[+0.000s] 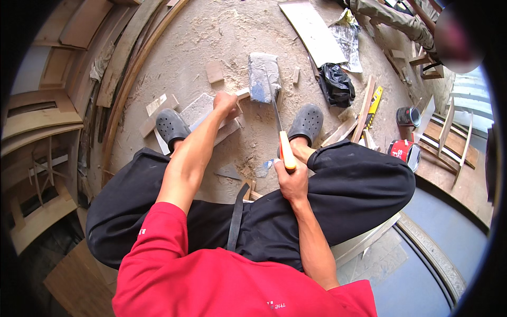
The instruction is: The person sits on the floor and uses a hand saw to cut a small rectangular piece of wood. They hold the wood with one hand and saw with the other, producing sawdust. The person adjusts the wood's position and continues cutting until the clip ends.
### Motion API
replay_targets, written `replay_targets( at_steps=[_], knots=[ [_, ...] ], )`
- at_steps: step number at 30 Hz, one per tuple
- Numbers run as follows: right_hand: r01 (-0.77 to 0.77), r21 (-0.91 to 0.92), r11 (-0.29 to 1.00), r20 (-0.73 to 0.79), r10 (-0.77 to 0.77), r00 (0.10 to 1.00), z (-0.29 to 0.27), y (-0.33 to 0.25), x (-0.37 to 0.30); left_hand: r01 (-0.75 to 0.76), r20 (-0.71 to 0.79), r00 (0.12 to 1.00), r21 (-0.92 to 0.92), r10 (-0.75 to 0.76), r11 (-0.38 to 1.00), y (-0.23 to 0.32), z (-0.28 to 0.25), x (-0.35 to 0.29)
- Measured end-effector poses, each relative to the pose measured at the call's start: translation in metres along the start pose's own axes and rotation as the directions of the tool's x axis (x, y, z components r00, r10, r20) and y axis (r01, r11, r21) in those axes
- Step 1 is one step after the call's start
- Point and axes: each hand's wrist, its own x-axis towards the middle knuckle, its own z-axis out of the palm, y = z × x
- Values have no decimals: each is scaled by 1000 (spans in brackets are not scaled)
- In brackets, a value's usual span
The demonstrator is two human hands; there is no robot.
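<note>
My right hand [292, 180] is closed round the orange and cream handle of a handsaw [278, 117]. Its long thin blade points away from me, seen nearly edge-on, its tip over a grey block with a blue patch [264, 68]. My left hand [226, 103] reaches forward between my feet, closed on a pale wood strip [243, 94] whose end sticks out to the right. Beneath that hand lies a grey slab [198, 108]. The saw blade is apart from the strip, to its right. My fingers hide part of the strip.
Wood offcuts [214, 72] lie on the dusty floor. Boards [127, 58] and wooden frames line the left. At right are a black plastic bag [336, 84], a white board [311, 31], a yellow level [374, 107] and cans [407, 116]. Another person [401, 18] is at the upper right.
</note>
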Motion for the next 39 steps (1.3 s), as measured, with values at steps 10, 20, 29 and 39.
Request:
replay_targets(
  at_steps=[10, 20, 29, 39],
  knots=[
    [-8, 3, 1000, -8, 8, 1000, -1, -2, 0, -340, -4, 921, 487, 391, 805, -4, -11, -50],
    [-4, -9, 1000, -5, 4, 1000, -2, 2, -1, -207, 21, 976, 385, 216, 899, -12, 19, -50],
    [-8, -17, 1000, -4, 8, 1000, -2, 1, -2, -112, -251, 962, -3, 107, 994, -19, -6, -5],
    [42, -74, 996, 65, -38, 997, 3, -1, -1, -391, 26, 917, 249, 397, 886, -26, -17, 5]
  ],
)
